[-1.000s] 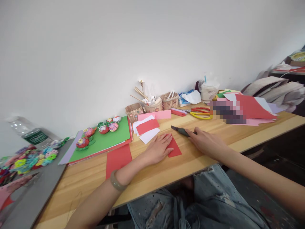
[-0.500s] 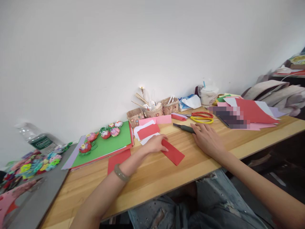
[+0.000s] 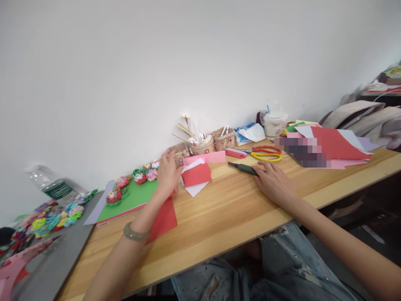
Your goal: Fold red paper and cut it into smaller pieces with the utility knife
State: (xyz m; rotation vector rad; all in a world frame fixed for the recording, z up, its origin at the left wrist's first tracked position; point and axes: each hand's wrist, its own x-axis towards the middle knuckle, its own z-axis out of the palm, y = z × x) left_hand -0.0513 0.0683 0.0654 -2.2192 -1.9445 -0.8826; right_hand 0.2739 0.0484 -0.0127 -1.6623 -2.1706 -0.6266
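My left hand (image 3: 169, 172) hovers beside a small pile of cut paper, fingers apart and thumb pointing at the pile; it appears to hold nothing. On top of the pile lies a red paper piece (image 3: 196, 174), with white paper (image 3: 194, 190) sticking out below it. A larger red sheet (image 3: 163, 219) lies partly under my left forearm. My right hand (image 3: 272, 179) rests on the table with its fingers around the end of a dark green craft knife (image 3: 247, 168), whose blade points left. Scissors with red and yellow handles (image 3: 266, 157) lie just beyond it.
Flower decorations (image 3: 140, 178) sit on a green sheet (image 3: 131, 202) at left, near a plastic bottle (image 3: 58, 188). Small baskets (image 3: 224, 139) line the wall. A lidded cup (image 3: 275, 124) and stacked coloured paper (image 3: 338, 144) are at right. The wooden table's (image 3: 200, 234) front edge is near my legs.
My left hand has moved left and away from me, off the red paper piece, which now lies on the pile. My right hand has stayed on the craft knife.
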